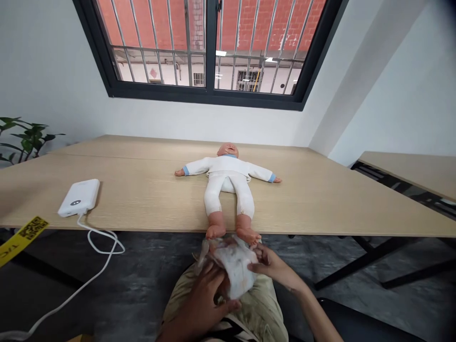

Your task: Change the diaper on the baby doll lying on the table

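My left hand [206, 299] is curled around the lower left side of a crumpled white, partly see-through item [238, 270], soft and thin like a diaper or a bag; its exact kind is unclear. On the right side, the fingers of my right hand [272, 266] pinch its edge. The item is over my lap, just below the table's front edge. Right behind it lies a baby doll [228, 173] on its back, arms spread, in a white top with blue cuffs and white leggings. Its bare feet reach the table edge.
A white power bank [80, 197] with a white cable [103, 266] hanging off the edge lies on the wooden table [142, 190], left. A yellow tag [23, 240] shows at far left. Beyond are a plant [30, 140] and a barred window [210, 47]. Another table [416, 171] stands right.
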A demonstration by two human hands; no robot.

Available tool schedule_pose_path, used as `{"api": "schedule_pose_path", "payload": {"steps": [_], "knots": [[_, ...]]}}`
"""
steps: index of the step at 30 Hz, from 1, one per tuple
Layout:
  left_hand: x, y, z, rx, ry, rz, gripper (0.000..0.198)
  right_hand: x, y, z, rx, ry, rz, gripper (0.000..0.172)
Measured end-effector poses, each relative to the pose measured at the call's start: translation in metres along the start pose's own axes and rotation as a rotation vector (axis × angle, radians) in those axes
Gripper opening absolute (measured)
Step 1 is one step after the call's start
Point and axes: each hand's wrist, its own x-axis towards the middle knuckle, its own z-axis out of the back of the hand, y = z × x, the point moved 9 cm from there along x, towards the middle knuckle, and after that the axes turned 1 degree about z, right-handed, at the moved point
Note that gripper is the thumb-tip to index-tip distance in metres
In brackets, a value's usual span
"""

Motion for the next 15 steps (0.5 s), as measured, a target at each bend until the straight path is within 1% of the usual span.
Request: {"api": "schedule_pose_path", "payload": {"steps": [3, 5, 7, 8, 10, 12, 13, 15], "knots": [[0.004, -0.005, -0.005, -0.006, 0.001, -0.038, 0.053, -0.012, 0.001, 0.008, 0.164, 0.031, -0.026, 0.059], [0.009, -0.012, -0.011, -0.003, 0.012, -0.078, 0.050, -0.021, -0.003, 0.013, 0.219, 0.026, -0.050, 0.062], [0.012, -0.022, -0.017, 0.014, 0.033, -0.160, 0.044, -0.031, -0.012, 0.021, 0.270, -0.019, -0.094, 0.059], [0.012, -0.027, -0.021, 0.030, 0.050, -0.213, 0.039, -0.036, -0.016, 0.027, 0.302, -0.056, -0.117, 0.058], [0.011, -0.035, -0.029, 0.086, 0.108, -0.304, 0.026, -0.046, -0.024, 0.039, 0.360, -0.143, -0.157, 0.056], [0.009, -0.037, -0.039, 0.167, 0.177, -0.349, 0.020, -0.055, -0.024, 0.047, 0.372, -0.188, -0.191, 0.055], [0.009, -0.037, -0.042, 0.206, 0.208, -0.357, 0.019, -0.058, -0.020, 0.046, 0.358, -0.173, -0.195, 0.055], [0.008, -0.038, -0.047, 0.252, 0.253, -0.359, 0.022, -0.061, -0.002, 0.035, 0.278, -0.059, -0.165, 0.057]]}}
